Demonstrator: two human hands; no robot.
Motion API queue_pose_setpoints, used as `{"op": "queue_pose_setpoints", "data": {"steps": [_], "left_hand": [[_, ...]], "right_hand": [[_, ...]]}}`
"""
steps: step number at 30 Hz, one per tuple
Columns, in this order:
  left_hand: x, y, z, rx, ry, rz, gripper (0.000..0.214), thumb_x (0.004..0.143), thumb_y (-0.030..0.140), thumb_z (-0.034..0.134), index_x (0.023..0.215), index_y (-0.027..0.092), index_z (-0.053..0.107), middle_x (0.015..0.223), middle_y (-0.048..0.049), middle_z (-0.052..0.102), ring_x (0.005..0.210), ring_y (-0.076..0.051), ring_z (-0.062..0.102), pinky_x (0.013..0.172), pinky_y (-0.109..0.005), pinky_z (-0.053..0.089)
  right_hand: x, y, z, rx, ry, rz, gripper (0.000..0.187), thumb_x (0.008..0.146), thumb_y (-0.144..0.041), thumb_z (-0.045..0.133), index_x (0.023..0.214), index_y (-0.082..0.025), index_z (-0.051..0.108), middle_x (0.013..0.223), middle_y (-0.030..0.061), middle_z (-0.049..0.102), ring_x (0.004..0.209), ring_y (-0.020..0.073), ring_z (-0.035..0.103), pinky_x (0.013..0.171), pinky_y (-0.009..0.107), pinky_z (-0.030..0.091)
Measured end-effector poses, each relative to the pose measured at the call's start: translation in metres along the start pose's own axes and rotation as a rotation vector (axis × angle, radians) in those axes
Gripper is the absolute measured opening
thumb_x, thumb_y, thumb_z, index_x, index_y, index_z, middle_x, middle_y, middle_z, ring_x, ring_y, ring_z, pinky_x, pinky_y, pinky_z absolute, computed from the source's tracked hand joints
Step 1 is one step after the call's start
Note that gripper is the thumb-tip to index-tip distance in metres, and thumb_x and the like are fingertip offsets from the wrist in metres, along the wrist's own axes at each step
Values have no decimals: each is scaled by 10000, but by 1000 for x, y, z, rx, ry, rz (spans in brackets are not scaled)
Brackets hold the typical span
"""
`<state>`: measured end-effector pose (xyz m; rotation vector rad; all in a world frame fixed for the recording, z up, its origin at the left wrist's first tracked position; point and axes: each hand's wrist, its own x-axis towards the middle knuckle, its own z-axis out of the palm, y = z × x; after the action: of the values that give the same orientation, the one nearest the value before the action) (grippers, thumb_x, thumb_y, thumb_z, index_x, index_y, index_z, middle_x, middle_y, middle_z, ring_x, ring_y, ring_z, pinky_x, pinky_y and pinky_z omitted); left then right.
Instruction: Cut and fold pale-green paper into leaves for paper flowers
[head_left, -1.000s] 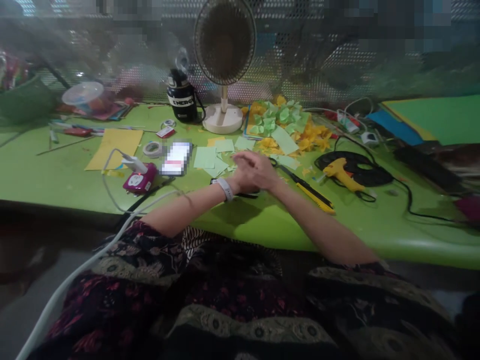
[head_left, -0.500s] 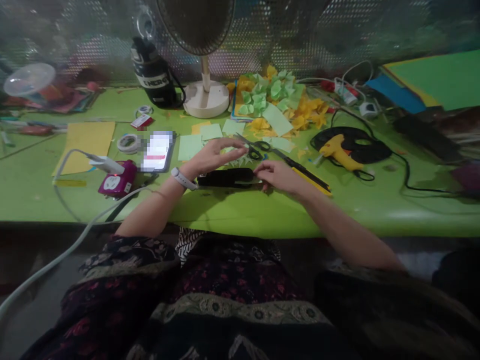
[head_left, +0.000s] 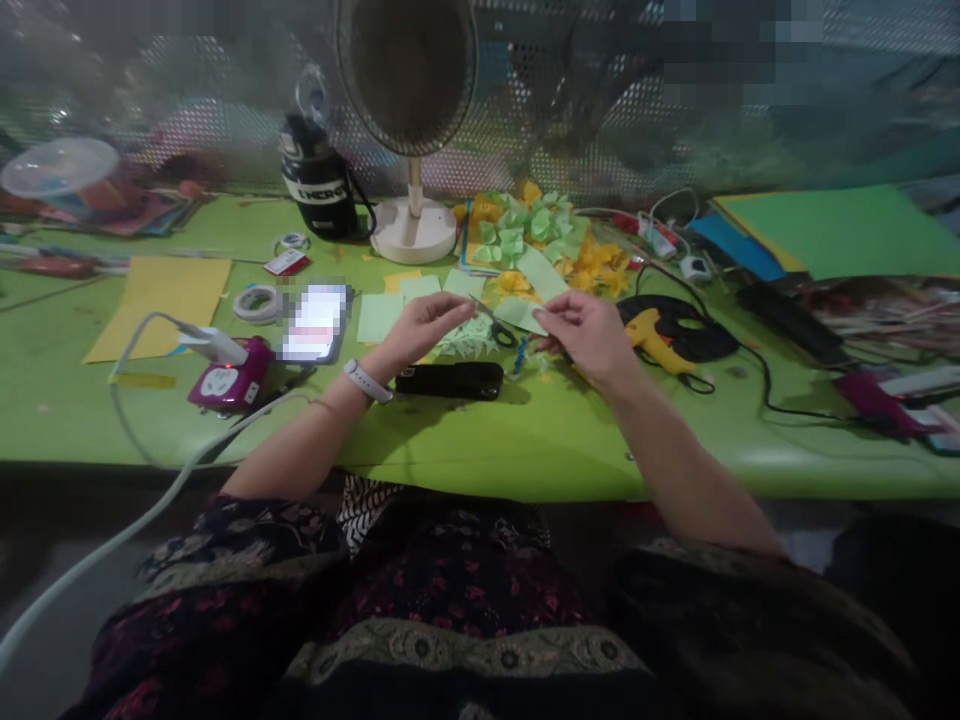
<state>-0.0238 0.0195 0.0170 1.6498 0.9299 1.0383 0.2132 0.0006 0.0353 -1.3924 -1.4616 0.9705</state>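
My left hand (head_left: pixel 429 328) hovers over the table with its fingers stretched forward, holding nothing visible. Just past its fingertips are dark-handled scissors (head_left: pixel 501 334) and a cluster of cut pale green paper bits (head_left: pixel 466 338). At the tips of my right hand (head_left: pixel 586 335), thumb and fingers pinch the edge of a pale green paper piece (head_left: pixel 519 314). A small blue item (head_left: pixel 520 354), its kind unclear, lies below those fingers. Nearest me, between the hands, rests a long black object (head_left: pixel 450 381) that I cannot identify for certain.
Folded green paper shapes (head_left: pixel 540 225) and yellow ones (head_left: pixel 600 265) pile up behind. A yellow glue gun (head_left: pixel 656 340) lies right on a black mat. To the left are a phone (head_left: pixel 315 322), tape roll (head_left: pixel 256 304) and purple power adapter (head_left: pixel 232 375). A fan (head_left: pixel 412 232) and bottle (head_left: pixel 322 195) stand behind.
My right hand has left the end of the black object and moved forward to the green paper. The yellow-edged tool near it is no longer visible. My left hand stays almost in place.
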Motion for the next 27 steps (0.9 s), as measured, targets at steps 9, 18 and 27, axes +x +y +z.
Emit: {"op": "queue_pose_setpoints", "data": {"steps": [9, 18, 27], "left_hand": [[3, -11, 7, -345, 68, -181, 388, 770, 514, 723, 813, 137, 641, 821, -58, 716, 804, -140, 685, 837, -328, 528], [2, -14, 9, -333, 63, -191, 370, 784, 500, 710, 844, 142, 641, 819, -48, 704, 795, -135, 672, 765, -294, 537], [2, -16, 9, -328, 65, -177, 321, 820, 461, 685, 837, 144, 637, 815, -56, 708, 781, -128, 671, 773, -298, 542]], "right_hand": [[16, -15, 49, 238, -128, 3, 346, 673, -520, 764, 783, -218, 633, 649, -19, 644, 507, 145, 631, 545, 313, 574], [10, -7, 39, 231, -172, 14, 306, 672, -471, 781, 796, -214, 672, 650, -13, 656, 565, 156, 657, 643, 338, 610], [11, -4, 42, 231, -209, -8, 292, 664, -437, 784, 794, -210, 656, 704, -2, 672, 564, 146, 649, 661, 350, 616]]}}
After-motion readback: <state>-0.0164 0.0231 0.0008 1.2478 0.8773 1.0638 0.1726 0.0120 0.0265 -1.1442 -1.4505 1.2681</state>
